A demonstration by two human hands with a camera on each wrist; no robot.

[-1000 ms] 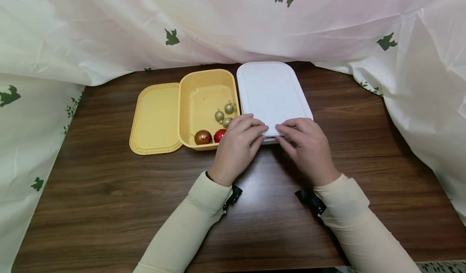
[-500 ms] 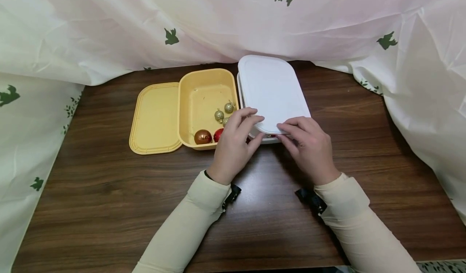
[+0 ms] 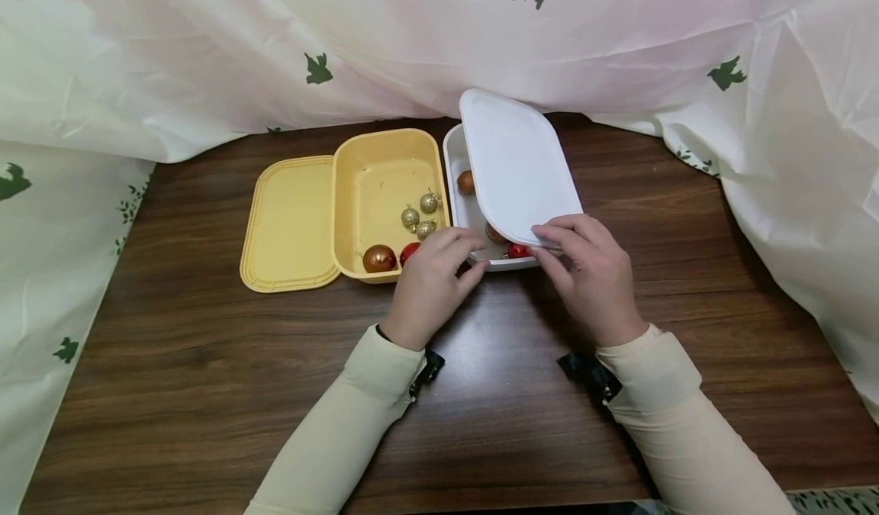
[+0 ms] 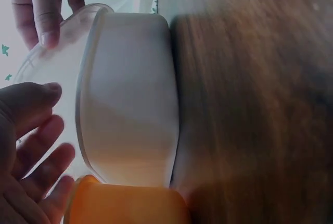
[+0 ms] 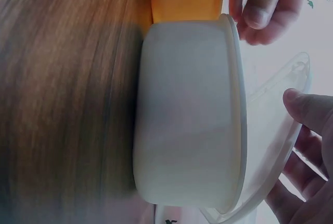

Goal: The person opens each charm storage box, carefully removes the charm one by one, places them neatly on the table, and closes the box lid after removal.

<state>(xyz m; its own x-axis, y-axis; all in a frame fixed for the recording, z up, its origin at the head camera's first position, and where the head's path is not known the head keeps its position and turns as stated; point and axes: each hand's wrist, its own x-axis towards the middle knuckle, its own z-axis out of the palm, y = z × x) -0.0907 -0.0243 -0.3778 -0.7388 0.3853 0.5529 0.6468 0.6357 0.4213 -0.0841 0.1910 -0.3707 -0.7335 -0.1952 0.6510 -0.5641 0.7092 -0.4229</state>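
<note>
My right hand pinches the near edge of a white lid between thumb and fingers. The lid tilts over a white box, its left side raised off the rim. Through the gap show a copper-brown bauble and a red bauble, with another brownish one partly under the lid. My left hand hovers at the box's near left corner, fingers loosely bent and apart from the lid. In the right wrist view, the right thumb lies on the lid's edge.
A yellow box stands against the white box's left side. Inside are a copper bauble, a red bauble partly behind the left hand, and several small gold ones. Its yellow lid lies to the left. A printed curtain hangs behind.
The white lid has lifted on its left side and swung to the right, uncovering baubles in the white box. My left hand has let go of it and drawn back left.
</note>
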